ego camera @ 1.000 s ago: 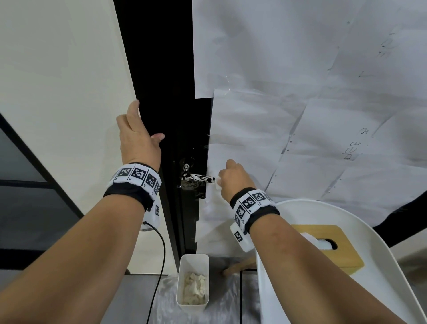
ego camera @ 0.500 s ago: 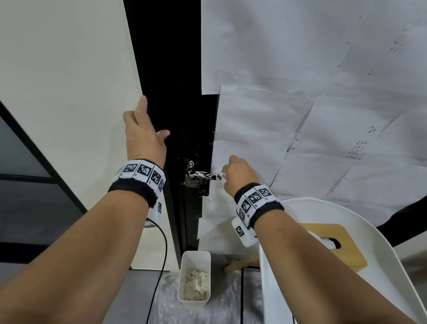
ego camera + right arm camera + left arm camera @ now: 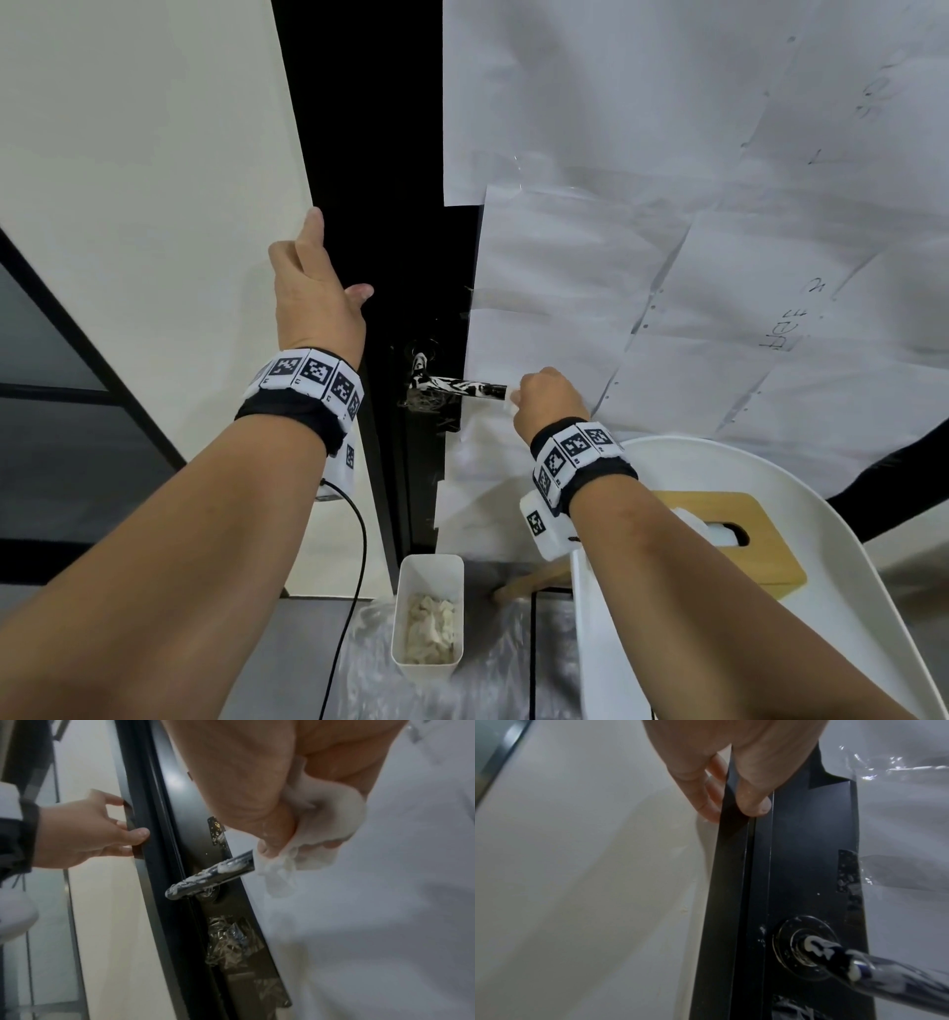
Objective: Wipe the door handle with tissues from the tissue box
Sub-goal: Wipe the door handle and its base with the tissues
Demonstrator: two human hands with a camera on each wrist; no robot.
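1. Head view: the door handle (image 3: 454, 386), a lever smeared with white residue, is being met at its free end by a crumpled tissue (image 3: 511, 403) that is being pinched in the curled fingers of the right hand (image 3: 547, 398).
2. The black door edge (image 3: 400, 231) is being gripped by the left hand (image 3: 316, 298), fingers behind it and thumb in front.
3. The wooden tissue box (image 3: 744, 545) is being carried on a white tray (image 3: 873, 591) at lower right, well apart from the handle.
4. A white bin (image 3: 429, 616) holding used tissues is being seen on the floor below the handle.
5. Paper sheets (image 3: 667, 205) are being shown covering the door face.
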